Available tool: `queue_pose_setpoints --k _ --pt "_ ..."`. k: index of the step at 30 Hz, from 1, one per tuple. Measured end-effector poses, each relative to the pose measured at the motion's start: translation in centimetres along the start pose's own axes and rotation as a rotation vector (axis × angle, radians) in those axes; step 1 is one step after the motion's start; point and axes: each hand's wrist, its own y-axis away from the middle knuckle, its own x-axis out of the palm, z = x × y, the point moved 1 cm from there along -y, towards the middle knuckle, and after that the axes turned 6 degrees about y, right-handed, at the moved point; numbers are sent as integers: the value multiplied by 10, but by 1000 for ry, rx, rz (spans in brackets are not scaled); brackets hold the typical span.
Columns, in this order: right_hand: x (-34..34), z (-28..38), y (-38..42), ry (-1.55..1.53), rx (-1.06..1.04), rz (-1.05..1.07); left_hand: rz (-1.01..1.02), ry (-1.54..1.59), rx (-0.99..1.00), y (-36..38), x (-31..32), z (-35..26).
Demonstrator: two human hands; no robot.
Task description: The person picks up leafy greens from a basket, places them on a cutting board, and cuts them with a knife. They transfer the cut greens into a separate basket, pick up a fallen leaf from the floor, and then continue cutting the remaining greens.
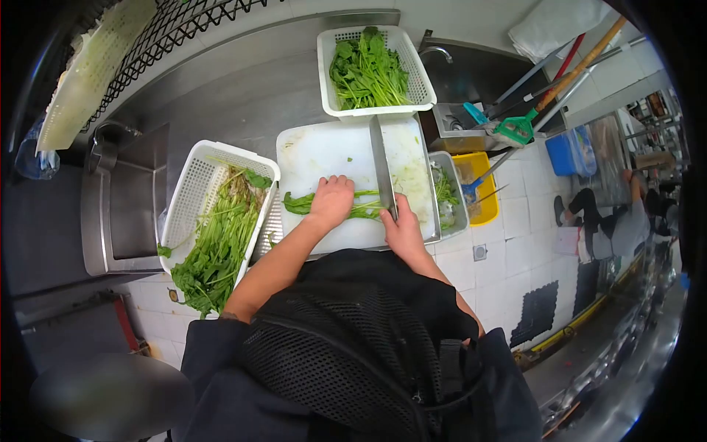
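On the white cutting board lies a small bunch of leafy greens, leaves to the left and stems to the right. My left hand presses down on the bunch, fingers closed round it. My right hand grips the handle of a large knife, whose long blade points away from me and crosses the stems. A white basket with long-stemmed greens stands left of the board. Behind the board, another white basket holds more greens.
Right of the board are a grey bin with green scraps and a yellow container. Long-handled tools lean near a green brush head. A metal sink is at left. Another person is at far right.
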Motion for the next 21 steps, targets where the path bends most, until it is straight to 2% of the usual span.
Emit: queue_pose_setpoints --k 5,7,14,17,21 --pt "8 17 -13 115 -55 -59 -55 49 33 0 -2 3" --pt "18 9 -20 310 56 14 -59 47 68 -1 -3 -2" --pt "23 2 -27 344 18 -7 -69 -100 106 -13 9 -6" --pt "19 -1 -25 325 29 -36 -10 -114 114 -18 10 -5" --pt "7 -6 -6 213 94 -52 5 -152 99 -20 16 13"
